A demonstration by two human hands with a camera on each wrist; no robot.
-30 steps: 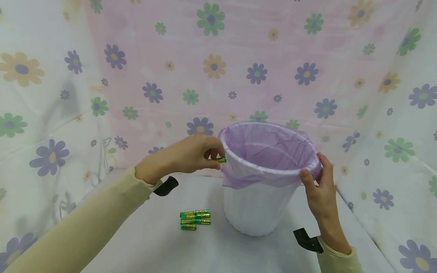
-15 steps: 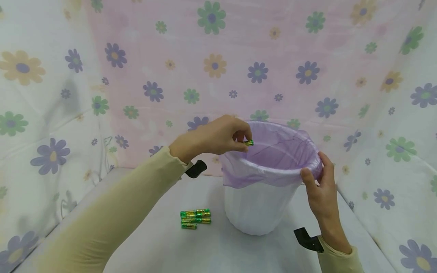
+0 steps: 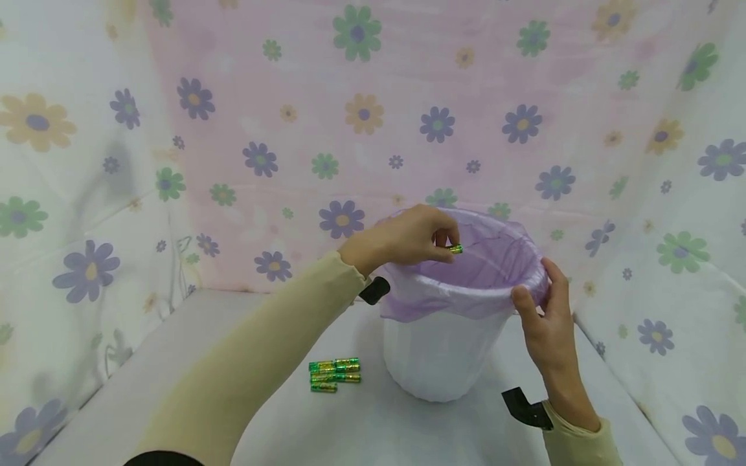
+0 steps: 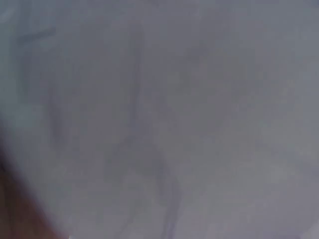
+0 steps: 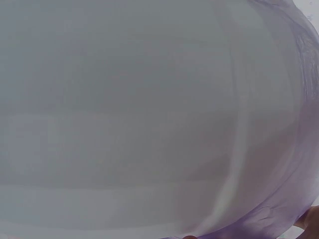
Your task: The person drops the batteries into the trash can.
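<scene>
In the head view my left hand (image 3: 408, 236) pinches a small green and gold battery (image 3: 454, 248) between thumb and fingers. It hangs over the mouth of a white trash bin (image 3: 437, 356), which is lined with a purple plastic bag (image 3: 495, 259) folded over the rim. My right hand (image 3: 546, 333) grips the bin's right rim through the bag, thumb in front. The right wrist view is mostly the bin's pale wall, with bag film along the right side. In the blurred left wrist view, only a pale surface and a dark corner of hand appear.
Several more green and gold batteries (image 3: 335, 372) lie grouped in rows on the white tabletop (image 3: 326, 427), left of the bin. Flower-printed cloth (image 3: 303, 162) hangs behind and at both sides. Black wrist mounts (image 3: 524, 409) project from the sleeves.
My left hand has carried the battery rightward from outside the bin's left rim to over its opening. My right hand and the bin have stayed put.
</scene>
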